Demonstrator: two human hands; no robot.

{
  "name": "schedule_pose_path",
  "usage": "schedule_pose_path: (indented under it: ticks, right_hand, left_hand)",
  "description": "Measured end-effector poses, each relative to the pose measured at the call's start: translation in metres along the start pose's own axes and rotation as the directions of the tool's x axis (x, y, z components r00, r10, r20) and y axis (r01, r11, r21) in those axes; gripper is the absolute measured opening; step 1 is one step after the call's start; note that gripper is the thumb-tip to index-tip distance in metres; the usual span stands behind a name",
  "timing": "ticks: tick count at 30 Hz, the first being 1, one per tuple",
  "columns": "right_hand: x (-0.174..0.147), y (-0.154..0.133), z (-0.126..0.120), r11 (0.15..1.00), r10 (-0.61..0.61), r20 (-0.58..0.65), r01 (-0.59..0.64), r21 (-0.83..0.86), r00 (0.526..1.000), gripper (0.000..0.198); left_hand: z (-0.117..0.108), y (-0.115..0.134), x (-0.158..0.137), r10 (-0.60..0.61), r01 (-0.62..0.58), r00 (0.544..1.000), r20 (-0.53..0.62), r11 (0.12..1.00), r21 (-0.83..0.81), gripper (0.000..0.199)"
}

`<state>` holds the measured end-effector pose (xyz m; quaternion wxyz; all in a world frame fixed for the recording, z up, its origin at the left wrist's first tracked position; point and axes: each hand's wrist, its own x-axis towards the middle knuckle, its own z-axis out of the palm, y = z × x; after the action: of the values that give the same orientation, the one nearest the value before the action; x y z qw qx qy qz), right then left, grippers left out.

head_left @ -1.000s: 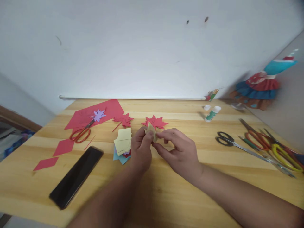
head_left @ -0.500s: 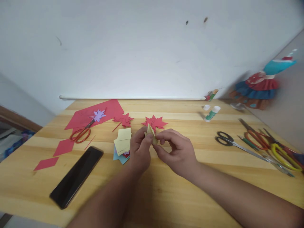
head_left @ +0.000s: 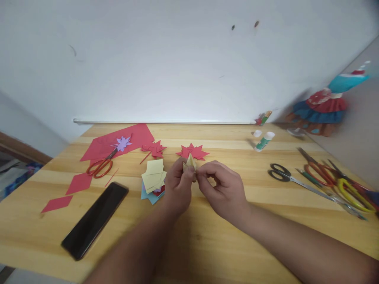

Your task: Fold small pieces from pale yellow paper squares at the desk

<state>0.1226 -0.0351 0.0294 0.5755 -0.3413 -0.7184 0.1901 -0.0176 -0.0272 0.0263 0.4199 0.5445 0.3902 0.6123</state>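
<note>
paper piece, pale yellow and folded, is held above middle of surface. left hand grips it from the left; right hand pinches its right side. red star cutout lies just beyond, toward back edge. yellow paper stack beside left hand. phone near front edge, left; glue stick near back edge, right.

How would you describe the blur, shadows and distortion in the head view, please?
Head view, centre: hands and folded yellow paper look soft, so the creases are hard to read; head view, right: the dress-shaped figure is smeared and seems stretched; head view, lower middle: a diffuse shadow darkens the table between the forearms.
</note>
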Motion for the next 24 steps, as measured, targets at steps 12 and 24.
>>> schedule_pose_path:
  ticks: [12,24]
  right_hand:
    - [0.004,-0.0031,-0.0005,0.988,-0.126,0.002,0.126,-0.09,0.992,0.022]
    - [0.0012,0.0001,-0.0016,0.948,-0.236,0.055,0.242,-0.209,0.97,0.02]
  left_hand:
    - [0.0027,0.0011,0.0046,-0.113,0.109,0.993,-0.025,0.988,-0.11,0.022]
    - [0.0055,0.0072,0.005,-0.161,0.164,0.982,-0.095,0.986,0.02,0.034]
